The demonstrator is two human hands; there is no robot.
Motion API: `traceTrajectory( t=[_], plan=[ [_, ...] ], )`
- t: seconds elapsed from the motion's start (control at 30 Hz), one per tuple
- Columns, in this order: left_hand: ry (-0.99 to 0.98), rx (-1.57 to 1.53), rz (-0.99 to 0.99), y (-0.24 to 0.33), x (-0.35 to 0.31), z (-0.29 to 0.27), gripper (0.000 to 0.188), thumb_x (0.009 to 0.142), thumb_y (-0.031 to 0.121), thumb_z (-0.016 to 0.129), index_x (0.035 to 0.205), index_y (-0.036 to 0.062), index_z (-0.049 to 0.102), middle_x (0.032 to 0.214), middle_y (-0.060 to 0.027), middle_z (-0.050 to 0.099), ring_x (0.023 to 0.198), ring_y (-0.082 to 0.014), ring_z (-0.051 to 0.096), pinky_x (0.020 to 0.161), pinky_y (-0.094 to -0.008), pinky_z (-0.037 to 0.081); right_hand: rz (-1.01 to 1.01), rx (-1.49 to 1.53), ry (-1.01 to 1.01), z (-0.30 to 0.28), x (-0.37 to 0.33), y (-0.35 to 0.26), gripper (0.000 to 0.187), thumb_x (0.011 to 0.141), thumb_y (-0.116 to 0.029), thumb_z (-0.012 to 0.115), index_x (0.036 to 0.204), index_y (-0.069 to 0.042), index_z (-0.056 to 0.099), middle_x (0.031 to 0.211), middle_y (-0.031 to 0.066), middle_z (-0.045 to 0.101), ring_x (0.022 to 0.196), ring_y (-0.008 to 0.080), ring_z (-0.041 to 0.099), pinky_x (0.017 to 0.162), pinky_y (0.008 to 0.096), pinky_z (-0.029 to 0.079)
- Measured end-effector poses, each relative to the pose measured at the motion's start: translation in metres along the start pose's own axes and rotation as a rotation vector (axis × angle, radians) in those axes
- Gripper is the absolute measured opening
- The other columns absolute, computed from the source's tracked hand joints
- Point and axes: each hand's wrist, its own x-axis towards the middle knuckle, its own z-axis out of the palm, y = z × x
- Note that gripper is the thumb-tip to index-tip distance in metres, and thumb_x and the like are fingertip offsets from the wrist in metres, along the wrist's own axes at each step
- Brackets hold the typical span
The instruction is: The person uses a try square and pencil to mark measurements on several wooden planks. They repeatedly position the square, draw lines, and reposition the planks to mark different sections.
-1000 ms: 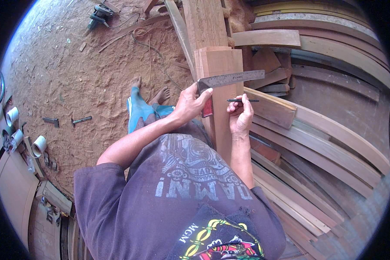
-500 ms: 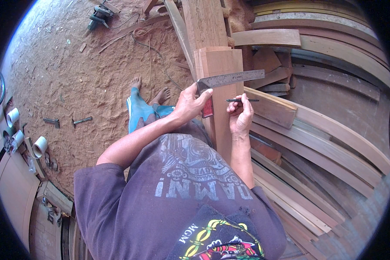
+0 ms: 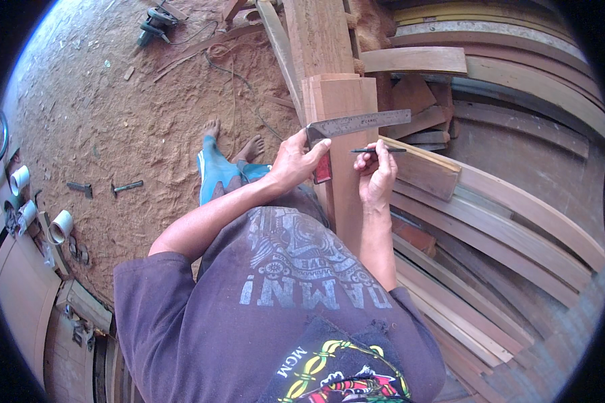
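Observation:
A try square [image 3: 363, 122] with a grey metal blade and a red-and-dark stock lies across a reddish wooden board [image 3: 353, 195]. My left hand [image 3: 298, 160] grips the stock against the board's left edge, thumb on top. The blade reaches over the board and past its right edge. Between the fingers of my right hand [image 3: 376, 174] is a thin dark pencil [image 3: 378, 150], held nearly level just above the board and below the blade, its left end over the wood. I cannot tell whether it is a pencil or a pen from its tip.
Long planks [image 3: 497, 191] are stacked on the right. A thick beam [image 3: 316, 40] runs beyond the board. Sawdust covers the floor [image 3: 141, 101], where a hammer [image 3: 128, 187], another hammer-like tool [image 3: 81, 189] and a green power tool [image 3: 153, 28] with a cord lie. White cylinders [image 3: 61, 226] stand at far left.
My right hand has moved slightly up and to the right with the pencil, nearer the blade. My left hand and the try square stay almost still.

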Motion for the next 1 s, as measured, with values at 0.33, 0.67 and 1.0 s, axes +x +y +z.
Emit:
traceTrajectory(
  t=[0.33,0.67,1.0],
  plan=[
    [0.037,0.007,0.062,0.0,-0.002,0.003,0.034,0.102,0.026,0.068,0.123,-0.0015,0.067,0.103,-0.0129,0.077,0.088,-0.0141,0.07,0.08,-0.0354,0.059,-0.143,-0.056,-0.087,0.033,0.027,-0.023,0.028,0.108,-0.027,0.062,0.092,-0.006,0.068,0.072,0.003,0.062,0.062,0.0138,0.06,0.061,0.0292,0.05],
    [0.027,-0.003,0.002,-0.002,-0.002,0.003,0.036,0.102,0.027,0.068,0.125,-0.0008,0.067,0.1,-0.0133,0.078,0.086,-0.0157,0.071,0.078,-0.0362,0.059,-0.227,-0.227,-0.176,0.052,0.04,-0.028,0.025,0.107,-0.024,0.064,0.092,-0.004,0.07,0.074,0.0038,0.066,0.064,0.0127,0.062,0.061,0.0262,0.052],
    [0.035,-0.008,0.02,-0.004,0.0,0.004,0.038,0.102,0.028,0.069,0.129,0.0017,0.066,0.092,-0.0088,0.075,0.072,-0.0113,0.068,0.062,-0.032,0.057,-0.272,-0.524,-0.273,0.065,0.051,-0.021,0.025,0.106,-0.026,0.066,0.094,-0.004,0.071,0.076,0.0003,0.066,0.066,0.0071,0.061,0.061,0.0233,0.051]
  ],
)
